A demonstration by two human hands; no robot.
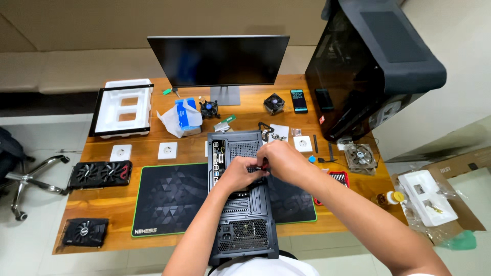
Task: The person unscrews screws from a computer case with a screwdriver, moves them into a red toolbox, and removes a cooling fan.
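Note:
A black computer case [240,204] lies on the wooden desk [153,153] with its rear panel facing up, fan grille toward the monitor and power supply nearest me. My left hand [239,173] rests on the middle of the panel, fingers pinched at a small part. My right hand [279,156] meets it from the right, closed around a small red-handled tool [264,164] whose tip is hidden between the fingers.
A black mouse mat [169,199] lies under the case. Left are two graphics cards [99,174] [84,232] and a foam tray [123,107]. Behind stand a monitor [220,61] and a large black case [373,61]. A screwdriver bit set [340,179], fan [360,156] and phone [298,100] lie right.

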